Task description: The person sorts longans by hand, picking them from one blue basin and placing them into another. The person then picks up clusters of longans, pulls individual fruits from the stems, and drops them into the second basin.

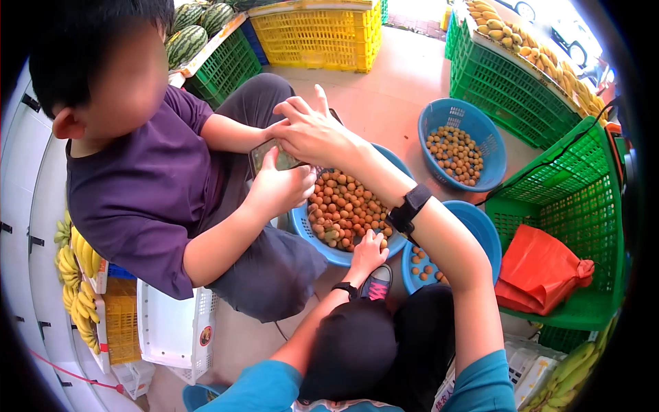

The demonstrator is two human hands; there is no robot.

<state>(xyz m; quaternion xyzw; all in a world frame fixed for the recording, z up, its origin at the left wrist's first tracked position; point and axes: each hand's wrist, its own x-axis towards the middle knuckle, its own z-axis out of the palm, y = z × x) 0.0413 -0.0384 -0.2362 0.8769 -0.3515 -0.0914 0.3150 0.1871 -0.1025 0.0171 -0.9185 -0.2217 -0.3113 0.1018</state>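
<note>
A blue basket [340, 259] full of small round brown fruit [343, 206] sits on the floor in front of me. My left hand [367, 253], a black band on its wrist, rests at the basket's near rim with its fingers closed on one brown fruit [379, 237]. My right hand [309, 130], with a black watch on the wrist, reaches across the basket with fingers spread. It touches the top of a phone [280, 158]. A person in a purple shirt [144, 192] sits on my left and holds that phone in one hand [283, 189].
A second blue basket [495, 147] of the same fruit and a third [484, 230] with a few stand to the right. Green crates [508, 89], an orange bag [542, 271], a yellow crate [322, 34], watermelons [192, 31], bananas [79, 268] and a white crate [168, 323] surround us.
</note>
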